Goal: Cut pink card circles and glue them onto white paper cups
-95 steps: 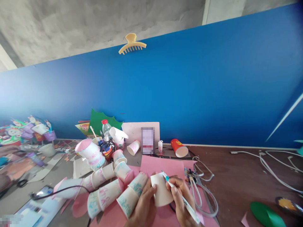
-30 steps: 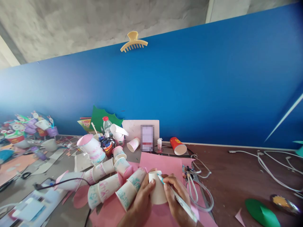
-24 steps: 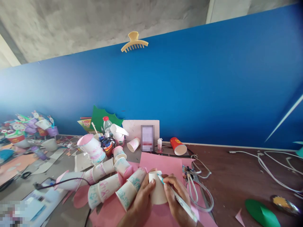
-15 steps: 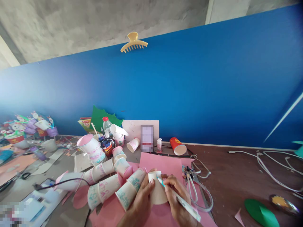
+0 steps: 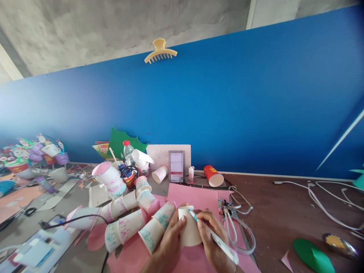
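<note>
A plain white paper cup [image 5: 190, 231] is upside down in front of me, its wide rim toward the table. My left hand [image 5: 171, 239] is wrapped around its left side, thumb on the wall. Pinched in my right hand [image 5: 212, 237] is a white marker [image 5: 223, 248] with a turquoise tip end, which meets the cup near its narrow upper end. Pink paper [image 5: 193, 197] lies beneath. Just left of my left hand are stacked paper cups [image 5: 155, 229] drawn on in turquoise and pink.
More decorated cups [image 5: 109, 178] lie at left, near a plastic bottle [image 5: 128, 149]. A red cup [image 5: 213, 176] lies on its side at the back. White cables [image 5: 321, 201] and a green paper piece [image 5: 313, 254] are at right. A blue partition [image 5: 216, 106] closes off the back.
The marker's tail has shifted slightly left and down, with its tip still at the upper part of the cup. My left hand keeps its hold almost unmoved.
</note>
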Tool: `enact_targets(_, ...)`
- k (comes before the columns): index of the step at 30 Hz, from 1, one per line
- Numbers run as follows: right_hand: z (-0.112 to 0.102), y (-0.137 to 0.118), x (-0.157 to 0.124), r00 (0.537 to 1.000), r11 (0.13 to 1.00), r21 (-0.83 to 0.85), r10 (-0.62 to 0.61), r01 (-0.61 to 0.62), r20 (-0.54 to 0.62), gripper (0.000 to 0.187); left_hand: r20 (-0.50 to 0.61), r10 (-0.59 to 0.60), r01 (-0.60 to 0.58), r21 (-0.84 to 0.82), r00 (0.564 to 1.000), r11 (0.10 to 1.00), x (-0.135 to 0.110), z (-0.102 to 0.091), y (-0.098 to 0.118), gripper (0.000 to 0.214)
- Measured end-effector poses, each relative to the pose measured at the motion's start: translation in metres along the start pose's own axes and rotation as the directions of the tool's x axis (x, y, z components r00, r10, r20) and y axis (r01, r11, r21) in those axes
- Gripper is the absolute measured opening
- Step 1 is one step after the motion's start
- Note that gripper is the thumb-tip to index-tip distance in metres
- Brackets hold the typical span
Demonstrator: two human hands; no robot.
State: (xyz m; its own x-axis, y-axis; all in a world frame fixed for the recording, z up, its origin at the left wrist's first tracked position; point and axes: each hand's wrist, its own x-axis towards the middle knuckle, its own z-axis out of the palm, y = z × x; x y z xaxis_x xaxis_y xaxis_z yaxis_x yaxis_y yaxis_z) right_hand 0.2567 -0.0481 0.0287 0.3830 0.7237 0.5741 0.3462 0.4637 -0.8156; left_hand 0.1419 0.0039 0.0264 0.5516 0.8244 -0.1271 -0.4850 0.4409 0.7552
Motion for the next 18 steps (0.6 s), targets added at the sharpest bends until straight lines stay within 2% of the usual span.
enact_targets(18, 0.0003, 0.0016, 0.0012, 1.000, 1.000, -0.020, 0.009, -0.009, -0.004, 0.011, 0.045, -0.012, 0.013, -0.033, 0.999, 0.999, 0.0037, -0.0054, -0.0024, 0.035)
